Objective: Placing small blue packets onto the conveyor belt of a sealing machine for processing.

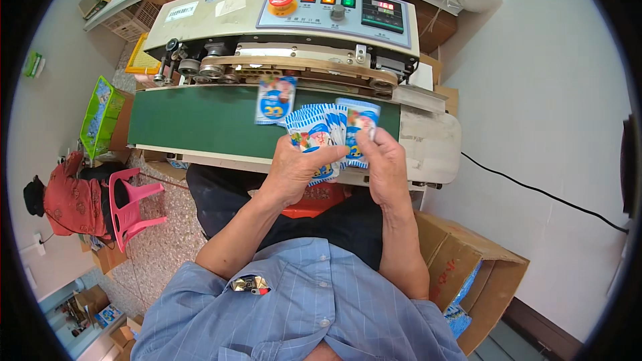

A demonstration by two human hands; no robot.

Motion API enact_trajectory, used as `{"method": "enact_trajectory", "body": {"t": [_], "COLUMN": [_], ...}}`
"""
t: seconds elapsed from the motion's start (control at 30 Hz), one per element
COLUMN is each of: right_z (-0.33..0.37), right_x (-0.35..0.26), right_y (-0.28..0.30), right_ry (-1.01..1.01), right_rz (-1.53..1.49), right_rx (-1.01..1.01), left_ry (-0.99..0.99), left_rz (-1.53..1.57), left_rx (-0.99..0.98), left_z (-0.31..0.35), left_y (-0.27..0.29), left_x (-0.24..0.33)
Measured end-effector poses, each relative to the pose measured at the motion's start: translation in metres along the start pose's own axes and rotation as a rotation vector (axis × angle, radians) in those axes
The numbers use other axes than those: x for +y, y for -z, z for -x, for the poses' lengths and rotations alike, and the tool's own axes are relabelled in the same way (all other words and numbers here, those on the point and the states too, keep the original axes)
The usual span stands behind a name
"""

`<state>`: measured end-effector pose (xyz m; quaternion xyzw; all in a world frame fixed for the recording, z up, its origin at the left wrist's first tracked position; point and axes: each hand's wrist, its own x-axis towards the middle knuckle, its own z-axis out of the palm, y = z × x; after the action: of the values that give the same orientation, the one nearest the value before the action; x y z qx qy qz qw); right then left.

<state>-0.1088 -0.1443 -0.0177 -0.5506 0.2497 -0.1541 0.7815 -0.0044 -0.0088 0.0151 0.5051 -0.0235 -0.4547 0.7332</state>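
A fanned stack of small blue-and-white printed sachets (309, 128) is gripped in my left hand (289, 170), its thumb lying across the front. My right hand (384, 167) pinches a single sachet (362, 115) between thumb and fingers, just right of the stack. Another sachet (275, 101) is upright at the sealing band of a band sealing machine (221, 23), its top edge up against the band and its lower part over the green conveyor belt (194, 120). Both hands are over the near edge of the belt.
The machine's panel carries a red stop button (281, 1) and lit switches. An opened cardboard box (461, 274) with blue packets stands at my right. To the left are a pink plastic chair (127, 207) and a green basket (100, 120). A black cable (535, 184) runs along the right wall.
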Motion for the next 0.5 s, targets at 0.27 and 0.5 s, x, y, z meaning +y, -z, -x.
{"method": "enact_trajectory", "body": {"t": [0.27, 0.5], "right_z": [-0.009, -0.047], "right_x": [-0.017, -0.016], "right_y": [0.039, 0.019], "right_ry": [0.004, -0.108], "right_rz": [-0.058, 0.034], "right_rx": [0.385, 0.212], "left_ry": [-0.005, -0.044], "left_rz": [0.024, 0.074], "left_rx": [0.051, 0.093], "left_z": [-0.004, -0.005], "left_y": [0.009, 0.007], "left_x": [0.0, 0.004]}}
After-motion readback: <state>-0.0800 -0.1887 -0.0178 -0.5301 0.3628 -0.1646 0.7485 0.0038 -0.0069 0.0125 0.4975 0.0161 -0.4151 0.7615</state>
